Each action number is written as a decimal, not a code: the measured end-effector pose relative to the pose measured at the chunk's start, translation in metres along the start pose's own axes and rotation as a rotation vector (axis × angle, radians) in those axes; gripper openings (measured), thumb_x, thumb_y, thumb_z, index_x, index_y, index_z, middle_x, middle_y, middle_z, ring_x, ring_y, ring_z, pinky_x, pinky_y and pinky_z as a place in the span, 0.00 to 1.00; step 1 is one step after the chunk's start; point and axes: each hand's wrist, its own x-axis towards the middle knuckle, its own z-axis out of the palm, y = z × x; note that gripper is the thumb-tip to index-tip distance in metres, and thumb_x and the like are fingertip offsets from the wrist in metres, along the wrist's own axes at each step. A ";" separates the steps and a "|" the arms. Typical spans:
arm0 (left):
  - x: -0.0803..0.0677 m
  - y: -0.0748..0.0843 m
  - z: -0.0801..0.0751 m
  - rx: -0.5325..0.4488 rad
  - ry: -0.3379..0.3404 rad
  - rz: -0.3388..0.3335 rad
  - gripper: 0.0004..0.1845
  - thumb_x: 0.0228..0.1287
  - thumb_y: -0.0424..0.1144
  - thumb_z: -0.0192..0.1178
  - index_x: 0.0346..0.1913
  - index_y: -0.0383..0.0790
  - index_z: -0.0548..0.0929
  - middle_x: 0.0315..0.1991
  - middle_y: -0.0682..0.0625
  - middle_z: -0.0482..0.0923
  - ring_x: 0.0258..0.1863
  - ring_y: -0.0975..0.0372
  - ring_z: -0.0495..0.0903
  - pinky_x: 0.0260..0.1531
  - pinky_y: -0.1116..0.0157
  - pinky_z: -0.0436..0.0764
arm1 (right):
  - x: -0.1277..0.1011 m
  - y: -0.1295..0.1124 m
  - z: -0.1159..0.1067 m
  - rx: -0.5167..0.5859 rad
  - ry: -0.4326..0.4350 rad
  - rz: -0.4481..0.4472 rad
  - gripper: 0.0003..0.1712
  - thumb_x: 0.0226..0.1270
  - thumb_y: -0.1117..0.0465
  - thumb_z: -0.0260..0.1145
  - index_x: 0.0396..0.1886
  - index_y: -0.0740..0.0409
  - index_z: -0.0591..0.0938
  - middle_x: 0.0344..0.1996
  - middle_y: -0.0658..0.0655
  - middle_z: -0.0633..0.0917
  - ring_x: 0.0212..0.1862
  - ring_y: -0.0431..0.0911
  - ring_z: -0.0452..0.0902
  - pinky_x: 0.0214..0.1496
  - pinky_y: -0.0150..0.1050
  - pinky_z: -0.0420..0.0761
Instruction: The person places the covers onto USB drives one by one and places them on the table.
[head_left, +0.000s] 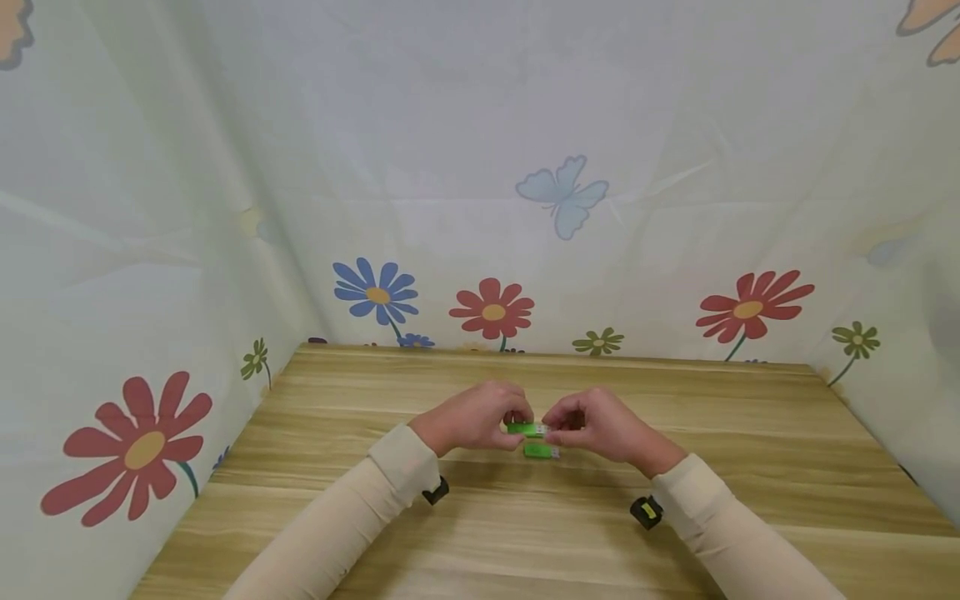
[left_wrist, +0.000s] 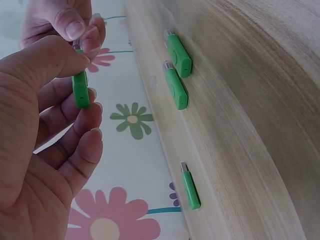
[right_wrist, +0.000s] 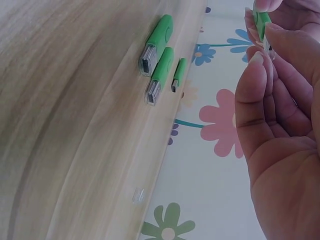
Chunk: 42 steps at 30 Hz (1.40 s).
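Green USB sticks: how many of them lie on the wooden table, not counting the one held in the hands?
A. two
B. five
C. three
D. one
C: the left wrist view shows three green USB sticks lying on the table, while both hands pinch a fourth.

Head overview; wrist close-ups, shared table

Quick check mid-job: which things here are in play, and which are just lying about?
In play: green USB stick, pinched by left hand and right hand.
Lying about: three green sticks and a clear cap on the wooden table.
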 end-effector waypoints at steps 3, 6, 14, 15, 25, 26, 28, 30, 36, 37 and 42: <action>0.000 0.001 -0.002 -0.008 -0.004 -0.013 0.08 0.63 0.41 0.70 0.44 0.45 0.89 0.36 0.57 0.81 0.34 0.69 0.75 0.38 0.77 0.77 | 0.000 -0.001 0.000 0.002 0.006 0.002 0.08 0.63 0.55 0.76 0.40 0.49 0.91 0.33 0.44 0.90 0.31 0.35 0.83 0.36 0.33 0.84; 0.000 0.003 -0.002 -0.012 -0.011 -0.032 0.09 0.64 0.42 0.70 0.44 0.44 0.89 0.37 0.56 0.81 0.35 0.68 0.76 0.40 0.76 0.78 | 0.000 -0.002 0.001 0.002 0.011 0.001 0.07 0.63 0.55 0.76 0.40 0.49 0.91 0.33 0.44 0.91 0.31 0.35 0.83 0.36 0.32 0.84; 0.000 0.004 -0.001 -0.016 -0.011 -0.048 0.08 0.63 0.42 0.71 0.44 0.45 0.90 0.37 0.58 0.81 0.35 0.70 0.76 0.40 0.77 0.78 | 0.001 0.000 0.002 0.014 0.016 -0.011 0.07 0.62 0.54 0.76 0.39 0.47 0.91 0.34 0.44 0.91 0.31 0.36 0.83 0.36 0.33 0.84; 0.001 0.004 -0.001 -0.015 -0.008 -0.045 0.08 0.63 0.42 0.71 0.44 0.45 0.90 0.37 0.58 0.81 0.35 0.70 0.76 0.40 0.78 0.78 | 0.001 0.000 0.002 0.014 0.016 -0.012 0.07 0.63 0.54 0.76 0.39 0.47 0.91 0.34 0.44 0.91 0.31 0.36 0.83 0.36 0.33 0.84; 0.002 0.008 -0.004 0.000 0.002 0.015 0.07 0.64 0.40 0.71 0.42 0.43 0.90 0.36 0.56 0.82 0.34 0.68 0.77 0.39 0.78 0.77 | -0.001 0.000 0.003 0.038 0.023 -0.019 0.08 0.62 0.54 0.76 0.39 0.49 0.92 0.34 0.46 0.91 0.31 0.37 0.83 0.35 0.34 0.84; 0.002 0.008 -0.004 0.003 0.001 0.023 0.07 0.64 0.40 0.71 0.42 0.43 0.90 0.36 0.56 0.82 0.34 0.68 0.77 0.39 0.79 0.77 | -0.001 0.001 0.003 0.043 0.025 -0.019 0.07 0.63 0.54 0.76 0.39 0.49 0.92 0.34 0.47 0.91 0.31 0.37 0.83 0.35 0.33 0.84; 0.002 0.009 -0.004 0.008 0.000 0.036 0.06 0.64 0.40 0.71 0.42 0.43 0.90 0.36 0.56 0.82 0.34 0.68 0.77 0.39 0.79 0.77 | -0.002 0.001 0.004 0.047 0.030 -0.021 0.07 0.63 0.55 0.76 0.39 0.49 0.92 0.34 0.47 0.91 0.32 0.36 0.83 0.35 0.33 0.84; 0.001 0.009 -0.004 0.018 0.001 0.044 0.06 0.64 0.39 0.71 0.42 0.43 0.90 0.36 0.56 0.83 0.34 0.68 0.77 0.39 0.79 0.77 | -0.001 0.002 0.005 0.052 0.036 -0.024 0.07 0.63 0.55 0.76 0.39 0.49 0.92 0.34 0.47 0.91 0.32 0.36 0.83 0.35 0.32 0.84; -0.001 0.007 -0.004 0.045 0.005 0.039 0.07 0.65 0.40 0.70 0.42 0.43 0.90 0.37 0.56 0.83 0.34 0.68 0.77 0.40 0.79 0.77 | 0.001 0.002 0.007 0.046 0.050 -0.029 0.07 0.63 0.54 0.76 0.40 0.49 0.92 0.35 0.46 0.91 0.32 0.36 0.83 0.35 0.33 0.84; -0.001 0.008 -0.004 0.046 0.004 0.038 0.07 0.65 0.40 0.70 0.43 0.43 0.90 0.37 0.56 0.83 0.35 0.67 0.77 0.41 0.79 0.77 | 0.001 0.002 0.007 0.047 0.051 -0.027 0.07 0.63 0.54 0.76 0.40 0.49 0.92 0.35 0.46 0.91 0.32 0.36 0.82 0.35 0.34 0.84; -0.001 0.008 -0.004 0.057 0.008 0.048 0.07 0.66 0.40 0.70 0.43 0.43 0.90 0.38 0.55 0.84 0.36 0.64 0.81 0.42 0.78 0.78 | 0.001 0.004 0.007 0.053 0.058 -0.013 0.07 0.64 0.54 0.75 0.40 0.48 0.91 0.34 0.46 0.91 0.31 0.37 0.82 0.35 0.34 0.84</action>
